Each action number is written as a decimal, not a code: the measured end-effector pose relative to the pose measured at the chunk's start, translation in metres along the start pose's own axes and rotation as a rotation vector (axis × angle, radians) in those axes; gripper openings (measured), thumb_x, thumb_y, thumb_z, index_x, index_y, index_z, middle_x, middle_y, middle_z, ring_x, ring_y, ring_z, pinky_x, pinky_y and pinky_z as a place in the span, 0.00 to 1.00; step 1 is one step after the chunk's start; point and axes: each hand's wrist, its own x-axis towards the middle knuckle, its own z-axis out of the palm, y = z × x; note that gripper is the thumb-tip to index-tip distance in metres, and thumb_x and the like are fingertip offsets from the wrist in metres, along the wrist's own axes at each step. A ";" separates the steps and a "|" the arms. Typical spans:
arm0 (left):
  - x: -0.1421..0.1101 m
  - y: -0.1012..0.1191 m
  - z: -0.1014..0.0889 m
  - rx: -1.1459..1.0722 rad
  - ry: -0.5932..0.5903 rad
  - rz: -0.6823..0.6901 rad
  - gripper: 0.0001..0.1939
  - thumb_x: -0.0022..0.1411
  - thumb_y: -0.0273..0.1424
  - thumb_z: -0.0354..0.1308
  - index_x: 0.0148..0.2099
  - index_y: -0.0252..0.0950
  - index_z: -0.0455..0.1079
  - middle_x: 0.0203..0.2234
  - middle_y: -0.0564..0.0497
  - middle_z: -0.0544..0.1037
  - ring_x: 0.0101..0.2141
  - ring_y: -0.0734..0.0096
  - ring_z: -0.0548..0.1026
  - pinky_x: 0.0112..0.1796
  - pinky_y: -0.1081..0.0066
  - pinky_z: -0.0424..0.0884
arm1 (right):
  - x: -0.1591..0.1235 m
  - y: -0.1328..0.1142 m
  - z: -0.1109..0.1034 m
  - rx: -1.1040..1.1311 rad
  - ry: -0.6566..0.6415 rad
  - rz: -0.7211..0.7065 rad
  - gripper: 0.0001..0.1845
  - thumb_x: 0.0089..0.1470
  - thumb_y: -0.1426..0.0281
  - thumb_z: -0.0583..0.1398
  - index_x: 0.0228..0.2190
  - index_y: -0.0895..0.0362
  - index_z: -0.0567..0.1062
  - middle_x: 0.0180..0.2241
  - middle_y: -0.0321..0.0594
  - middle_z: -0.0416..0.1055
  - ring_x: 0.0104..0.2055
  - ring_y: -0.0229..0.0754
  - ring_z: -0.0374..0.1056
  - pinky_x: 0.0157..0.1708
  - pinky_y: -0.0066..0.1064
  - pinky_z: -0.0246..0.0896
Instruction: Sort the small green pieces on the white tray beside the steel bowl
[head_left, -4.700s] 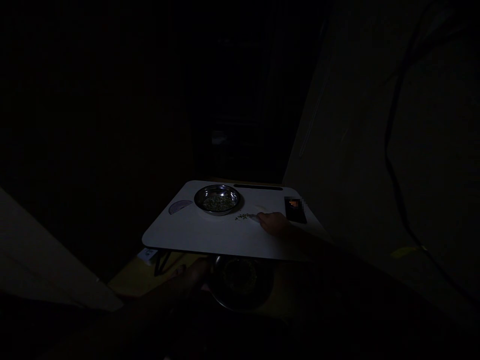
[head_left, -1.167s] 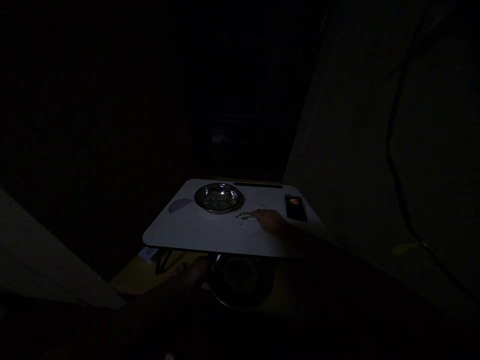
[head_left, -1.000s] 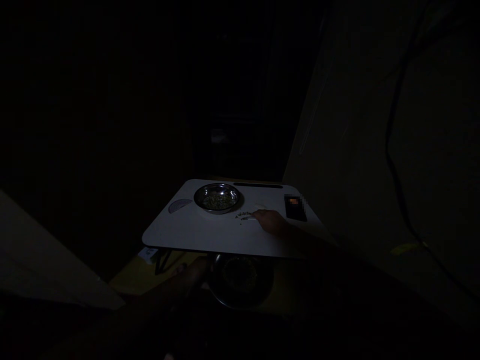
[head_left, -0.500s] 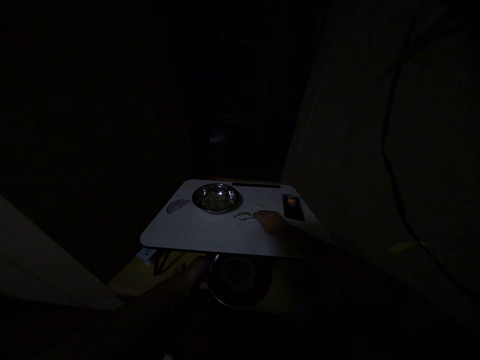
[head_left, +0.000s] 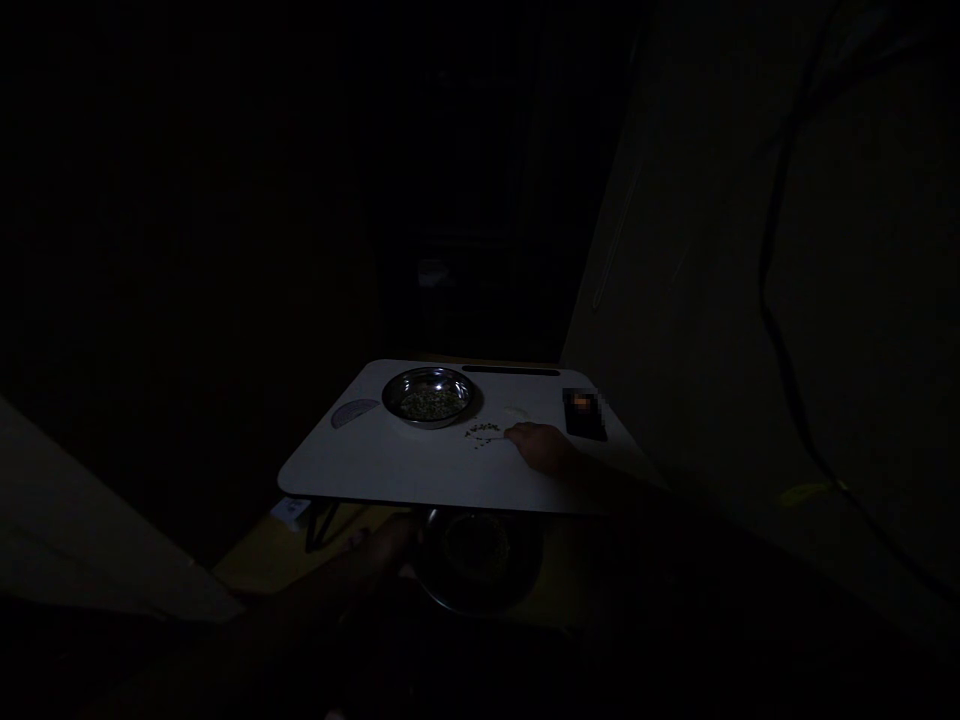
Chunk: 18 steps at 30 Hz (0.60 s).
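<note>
A white lap table [head_left: 390, 465] fills the lit middle of the view. On it stands a steel bowl [head_left: 427, 397] holding small green bits. A scatter of green bits [head_left: 482, 434] lies on the bare top just left of my right hand [head_left: 544, 448], whose fingertips rest on the surface. Below the table's front edge, my left hand [head_left: 382, 548] is dim, beside the rim of a lower steel bowl [head_left: 480, 565]. Its contents look dark and green. Shadow hides how my left fingers lie.
A cut purple onion piece [head_left: 355, 412] lies at the table's left. A phone [head_left: 583, 414] lies at the right, partly blurred. Yellow flooring [head_left: 277, 555] shows below the table. A pale wall [head_left: 712, 300] with a dark cable runs along the right.
The green bits have gone from a thin line to a looser cluster. My right hand has drawn back slightly to the right, and the whole view has shifted a little.
</note>
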 end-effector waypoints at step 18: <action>0.000 0.000 0.000 -0.037 -0.005 -0.016 0.05 0.40 0.27 0.48 0.23 0.33 0.63 0.13 0.54 0.66 0.18 0.72 0.66 0.20 0.73 0.60 | 0.000 -0.002 0.000 -0.024 0.013 -0.020 0.18 0.48 0.75 0.45 0.41 0.57 0.64 0.39 0.43 0.65 0.42 0.40 0.59 0.38 0.29 0.53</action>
